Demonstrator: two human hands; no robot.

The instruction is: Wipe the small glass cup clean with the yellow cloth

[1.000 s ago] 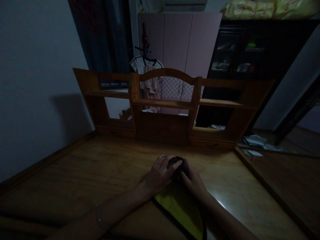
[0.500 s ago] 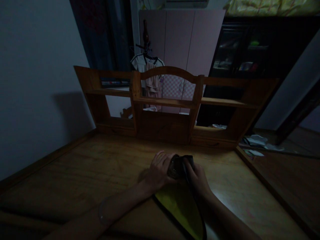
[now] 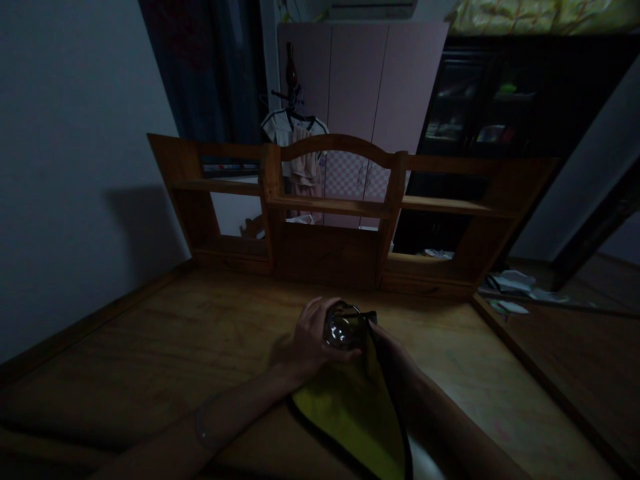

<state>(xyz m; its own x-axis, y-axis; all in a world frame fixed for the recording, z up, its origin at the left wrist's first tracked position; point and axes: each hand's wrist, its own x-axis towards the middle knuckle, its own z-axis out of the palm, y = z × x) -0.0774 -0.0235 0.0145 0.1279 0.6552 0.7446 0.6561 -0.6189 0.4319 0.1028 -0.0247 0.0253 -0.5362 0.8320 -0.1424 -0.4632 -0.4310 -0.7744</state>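
Note:
My left hand [image 3: 313, 340] is wrapped round the side of a clear round glass [image 3: 344, 328], whose shiny surface faces me. At the glass's right edge, my right hand [image 3: 393, 347] pinches a yellow cloth with a dark border [image 3: 355, 407]. The cloth hangs from those fingers toward me, below the glass. A dark corner of it stands up beside the glass. Dim light hides whether the glass is a cup or a jar. Both hands are above the wooden tabletop [image 3: 200, 347].
Behind the hands stands a wooden shelf unit [image 3: 330, 207] with open compartments. A white wall [image 3: 90, 200] borders the left side. Papers [image 3: 515, 283] lie beyond the raised right edge. Farther back are a pink wardrobe [image 3: 355, 80], hanging clothes [image 3: 295, 133] and a dark cabinet [image 3: 465, 100].
The cloth has come away from the glass's opening toward its right edge, so more of the glass shows. My right hand has drawn slightly down, and the cloth's lower part has spread left.

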